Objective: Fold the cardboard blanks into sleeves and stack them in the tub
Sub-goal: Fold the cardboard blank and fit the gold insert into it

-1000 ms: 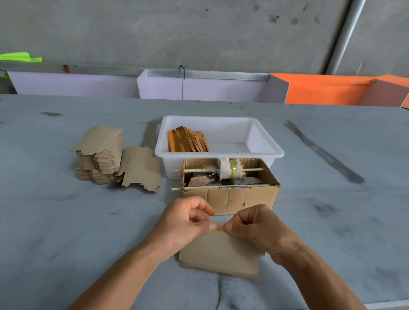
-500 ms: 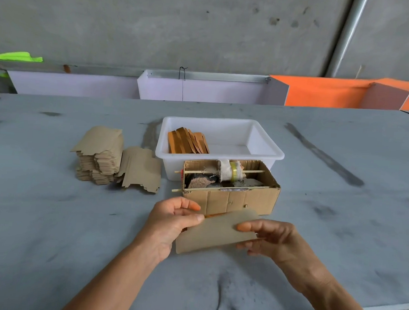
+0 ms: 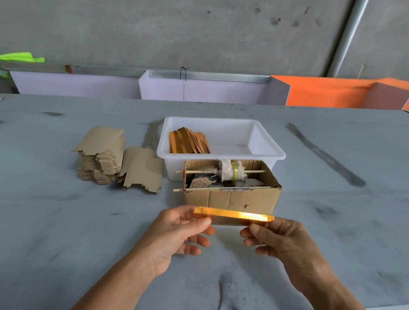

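Cardboard blank point(image 3: 233, 217), folded flat w/ its shiny gold-orange face up, is held in the air just in front of the brown box, above the grey surface point(image 3: 51, 217) and clear of it. Left hand point(image 3: 179, 232) pinches the blank's left end, thumb on top, fingers curled underneath. Right hand point(image 3: 279, 238) grips the right end, thumb at the near edge, fingers curled below (fingertips mostly hidden under the piece). Blank lies roughly level, long side running left-right, seen nearly edge-on.

White tub point(image 3: 265, 155) sits behind the box, touching or just beside it, can't tell which. Inside, at the tub's left end, a row of finished sleeves point(image 3: 190, 142) stands on edge, leaning, orange faces showing; rest of the tub floor is bare white.

Brown box point(image 3: 232, 197) is open-topped, w/ two thin wooden sticks point(image 3: 221, 172) pushed through its walls; one carries a tape roll point(image 3: 233, 172) wrapped in frayed white cloth. Dark rags or scraps lie in the bottom, too unclear to name.

Left of the tub: a tall stack of unfolded blanks point(image 3: 101, 155), plain kraft side up, edges notched, and a lower pile point(image 3: 142, 170) leaning against it, just beside the tub's left wall.

Far edge of the surface: pale lilac panels point(image 3: 202, 90), orange panels point(image 3: 334, 93) to the right, a bit of neon-green cloth point(image 3: 10, 59) at far left. Concrete wall behind, w/ a metal pipe point(image 3: 347, 36) at upper right.
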Demonstrator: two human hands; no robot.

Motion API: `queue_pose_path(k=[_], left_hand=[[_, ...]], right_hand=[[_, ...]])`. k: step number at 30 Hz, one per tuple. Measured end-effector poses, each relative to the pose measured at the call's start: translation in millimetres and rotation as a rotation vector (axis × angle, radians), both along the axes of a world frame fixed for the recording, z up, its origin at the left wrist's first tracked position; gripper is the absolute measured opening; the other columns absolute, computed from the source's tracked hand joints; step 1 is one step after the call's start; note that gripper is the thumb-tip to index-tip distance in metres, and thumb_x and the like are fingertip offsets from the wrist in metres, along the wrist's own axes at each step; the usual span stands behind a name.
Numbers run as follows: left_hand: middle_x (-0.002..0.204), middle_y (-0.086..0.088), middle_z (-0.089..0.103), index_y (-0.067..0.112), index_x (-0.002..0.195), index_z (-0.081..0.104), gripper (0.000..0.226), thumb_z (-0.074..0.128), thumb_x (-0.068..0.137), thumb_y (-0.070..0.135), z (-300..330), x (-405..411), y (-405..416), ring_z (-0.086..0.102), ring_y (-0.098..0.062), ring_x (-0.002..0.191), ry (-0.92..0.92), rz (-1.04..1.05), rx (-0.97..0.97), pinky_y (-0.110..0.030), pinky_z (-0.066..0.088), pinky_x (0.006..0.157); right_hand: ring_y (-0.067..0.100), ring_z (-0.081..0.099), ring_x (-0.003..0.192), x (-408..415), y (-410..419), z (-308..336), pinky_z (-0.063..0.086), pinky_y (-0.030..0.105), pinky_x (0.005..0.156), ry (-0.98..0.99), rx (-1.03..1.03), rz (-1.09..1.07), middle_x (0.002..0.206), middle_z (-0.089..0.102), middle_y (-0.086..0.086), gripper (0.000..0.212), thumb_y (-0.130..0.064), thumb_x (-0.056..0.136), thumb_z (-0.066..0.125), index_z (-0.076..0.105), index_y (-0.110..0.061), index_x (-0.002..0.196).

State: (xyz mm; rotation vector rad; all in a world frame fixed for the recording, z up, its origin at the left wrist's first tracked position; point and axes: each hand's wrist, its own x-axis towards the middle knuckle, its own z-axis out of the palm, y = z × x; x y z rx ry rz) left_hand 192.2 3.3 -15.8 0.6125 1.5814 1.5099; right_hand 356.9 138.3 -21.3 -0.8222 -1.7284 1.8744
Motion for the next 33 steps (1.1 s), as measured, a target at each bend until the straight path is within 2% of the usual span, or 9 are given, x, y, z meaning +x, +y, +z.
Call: queue_pose_path(k=[2, 5, 8, 13, 18, 26, 30, 33], left_hand=[[0.076, -0.01, 0.073, 0.008, 0.089, 0.063, 0.009, 0.065, 0.086, 0.016, -1.1, 1.8, 2.7, 0.064, -0.013, 0.056, -0.033, 0.065, -0.032, -0.021, 0.049, 0.047], [0.072, -0.01, 0.073, 0.008, 0.083, 0.062, 0.014, 0.064, 0.087, 0.021, -1.2, 4.9, 5.9, 0.063, -0.011, 0.053, -0.074, 0.114, -0.037, -0.02, 0.048, 0.046], [0.07, -0.01, 0.072, 0.009, 0.078, 0.063, 0.017, 0.064, 0.087, 0.023, -1.2, 7.9, 8.5, 0.062, -0.011, 0.052, -0.078, 0.142, -0.04, -0.019, 0.048, 0.047], [0.071, -0.008, 0.073, 0.006, 0.088, 0.066, 0.013, 0.065, 0.086, 0.019, -2.3, 9.9, 7.9, 0.062, -0.01, 0.054, -0.08, 0.133, -0.039, -0.019, 0.048, 0.048], [0.065, -0.007, 0.071, 0.008, 0.078, 0.065, 0.013, 0.065, 0.087, 0.017, -3.9, 13.8, 10.5, 0.06, -0.009, 0.049, -0.074, 0.187, -0.021, -0.018, 0.047, 0.046], [0.066, -0.007, 0.071, 0.007, 0.076, 0.062, 0.016, 0.064, 0.088, 0.019, -6.3, 14.7, 10.0, 0.059, -0.007, 0.049, -0.043, 0.202, -0.036, -0.018, 0.046, 0.044], [0.069, -0.009, 0.072, 0.011, 0.075, 0.065, 0.013, 0.066, 0.086, 0.017, -7.4, 13.6, 10.9, 0.062, -0.009, 0.053, -0.041, 0.239, 0.01, -0.019, 0.05, 0.048], [0.067, -0.01, 0.071, 0.006, 0.073, 0.064, 0.01, 0.069, 0.081, 0.01, -8.0, 14.2, 12.0, 0.063, -0.011, 0.054, -0.101, 0.268, 0.053, -0.019, 0.052, 0.051]], right_hand=[[0.016, 0.067, 0.063, -2.5, -1.0, 4.5, 0.05, 0.021, 0.054, -0.017, -0.038, -0.006, 0.081, 0.073, 0.016, 0.027, -0.02, 0.072, 0.067, 0.07, 0.002, 0.088], [0.017, 0.067, 0.061, -5.0, -0.8, 9.2, 0.05, 0.024, 0.054, -0.036, -0.098, -0.048, 0.079, 0.073, 0.016, 0.014, -0.014, 0.086, 0.061, 0.067, -0.002, 0.09], [0.019, 0.068, 0.06, -6.2, -1.6, 9.9, 0.051, 0.027, 0.055, -0.087, -0.112, -0.058, 0.078, 0.073, 0.016, 0.016, -0.013, 0.092, 0.057, 0.064, 0.0, 0.094], [0.017, 0.066, 0.055, -8.1, -2.3, 12.3, 0.05, 0.023, 0.048, -0.113, -0.133, -0.087, 0.073, 0.072, 0.015, 0.017, -0.014, 0.091, 0.058, 0.065, -0.001, 0.084], [0.016, 0.066, 0.055, -9.8, -4.5, 12.0, 0.05, 0.023, 0.048, -0.136, -0.133, -0.108, 0.073, 0.072, 0.014, 0.016, -0.015, 0.092, 0.058, 0.064, -0.001, 0.088], [0.016, 0.064, 0.05, -11.4, -5.5, 17.0, 0.047, 0.021, 0.043, -0.164, -0.127, -0.129, 0.07, 0.072, 0.013, 0.014, -0.015, 0.092, 0.058, 0.063, -0.002, 0.087], [0.019, 0.066, 0.052, -13.6, -8.3, 17.6, 0.05, 0.023, 0.044, -0.174, -0.099, -0.134, 0.072, 0.072, 0.014, 0.013, -0.016, 0.092, 0.057, 0.062, -0.003, 0.09], [0.02, 0.068, 0.056, -15.3, -7.9, 16.2, 0.052, 0.024, 0.047, -0.131, -0.13, -0.159, 0.074, 0.073, 0.014, 0.011, -0.013, 0.091, 0.06, 0.062, -0.004, 0.086]])
